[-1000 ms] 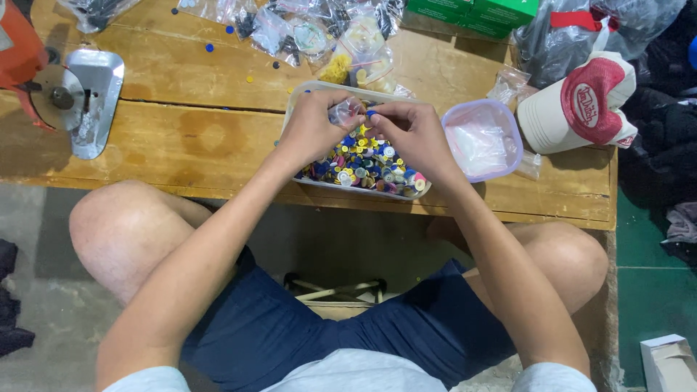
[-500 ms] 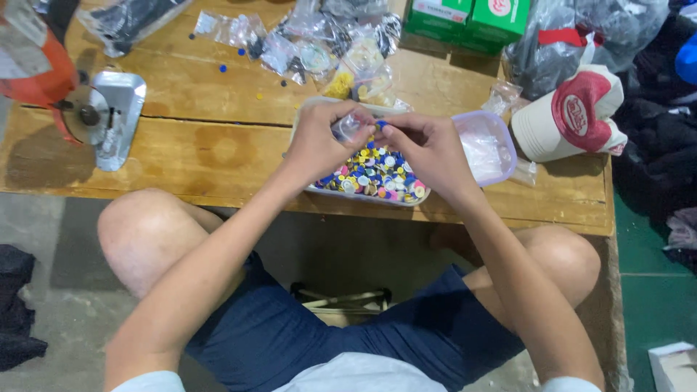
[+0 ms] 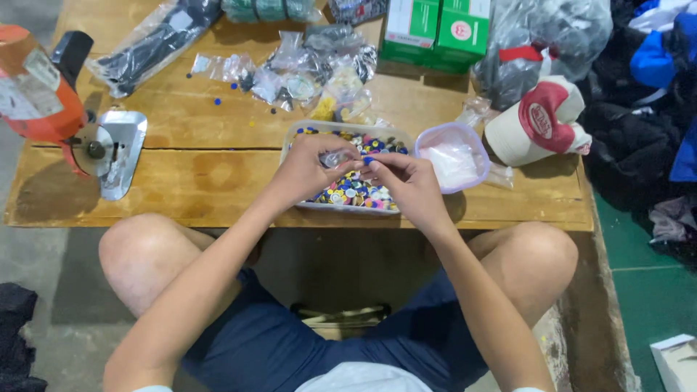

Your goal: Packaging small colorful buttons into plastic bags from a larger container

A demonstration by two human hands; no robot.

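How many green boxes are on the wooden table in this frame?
2. The left green box and the right green box stand side by side at the table's far edge, beyond both hands. Their tops are cut off; others may lie outside the frame.

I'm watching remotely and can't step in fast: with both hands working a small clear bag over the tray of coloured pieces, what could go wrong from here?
1. The left hand and right hand pinch a small clear bag and a blue piece; a slipped grip would probably drop it among the others.
2. The tray sits near the table edge, so a wrist nudge might tip it.
3. The small tub stands close beside the right hand.
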